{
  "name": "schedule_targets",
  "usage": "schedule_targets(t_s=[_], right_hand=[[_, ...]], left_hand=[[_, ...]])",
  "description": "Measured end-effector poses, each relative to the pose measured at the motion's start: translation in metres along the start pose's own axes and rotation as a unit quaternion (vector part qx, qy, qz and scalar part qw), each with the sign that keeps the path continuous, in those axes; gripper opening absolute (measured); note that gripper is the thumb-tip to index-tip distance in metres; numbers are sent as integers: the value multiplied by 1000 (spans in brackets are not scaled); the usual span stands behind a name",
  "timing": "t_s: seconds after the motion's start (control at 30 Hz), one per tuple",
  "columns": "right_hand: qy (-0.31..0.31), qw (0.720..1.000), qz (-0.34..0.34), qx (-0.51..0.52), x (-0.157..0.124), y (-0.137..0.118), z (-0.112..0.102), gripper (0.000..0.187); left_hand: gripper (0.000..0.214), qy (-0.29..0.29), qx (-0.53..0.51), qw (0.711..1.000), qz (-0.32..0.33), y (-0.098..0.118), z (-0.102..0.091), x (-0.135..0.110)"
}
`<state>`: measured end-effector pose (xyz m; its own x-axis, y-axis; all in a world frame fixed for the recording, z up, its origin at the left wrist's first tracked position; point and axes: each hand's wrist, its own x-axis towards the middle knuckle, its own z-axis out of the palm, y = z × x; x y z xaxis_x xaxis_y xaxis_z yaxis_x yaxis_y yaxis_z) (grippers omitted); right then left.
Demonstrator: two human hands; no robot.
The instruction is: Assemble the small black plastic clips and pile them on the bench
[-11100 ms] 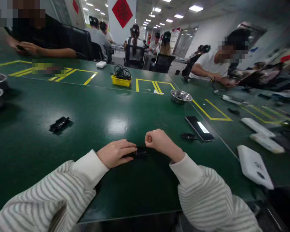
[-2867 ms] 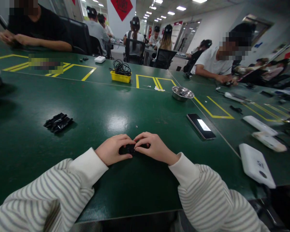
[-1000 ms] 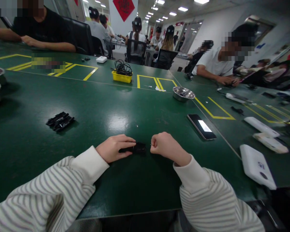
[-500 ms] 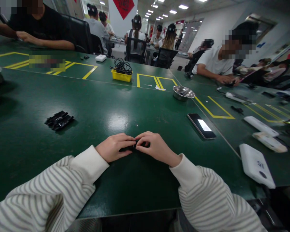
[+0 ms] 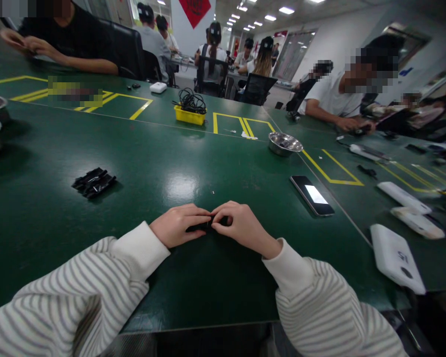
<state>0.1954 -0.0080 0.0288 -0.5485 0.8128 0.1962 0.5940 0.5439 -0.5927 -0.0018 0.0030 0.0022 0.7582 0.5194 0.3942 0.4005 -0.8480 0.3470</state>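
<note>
1. Green tabletop (image 5: 152, 158) carries everything close by, and its near edge crosses below both hands.
2. Back from the middle of the near edge lies a black piece (image 5: 196, 228), mostly hidden by the hands.
3. The left hand (image 5: 176, 225) has its fingers closed on it, thumb on the side toward the near edge.
4. The right hand (image 5: 243, 228) meets the left at the right end of the piece, thumb and forefinger curved into a ring; whether those fingers grip anything, I cannot tell.
5. Just beyond the hands lies a tiny white speck (image 5: 213, 192).
6. Left of them, farther from the near edge, sits a shiny black pile (image 5: 94, 183).
7. On the right, a phone (image 5: 301, 189) lies face up, its screen partly lit.
8. Nearer the near edge, at the right, is a white box (image 5: 396, 258).
9. Farther back stand a steel bowl (image 5: 282, 150) and a yellow tray (image 5: 190, 116) heaped with black cables (image 5: 191, 101).
</note>
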Motion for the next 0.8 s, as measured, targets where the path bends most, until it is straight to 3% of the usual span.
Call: schedule_targets(t_s=[0.8], right_hand=[[2,999,28,37,2,4,5,10]], left_hand=[[27,-2,8,1000,5,-2,1,1]])
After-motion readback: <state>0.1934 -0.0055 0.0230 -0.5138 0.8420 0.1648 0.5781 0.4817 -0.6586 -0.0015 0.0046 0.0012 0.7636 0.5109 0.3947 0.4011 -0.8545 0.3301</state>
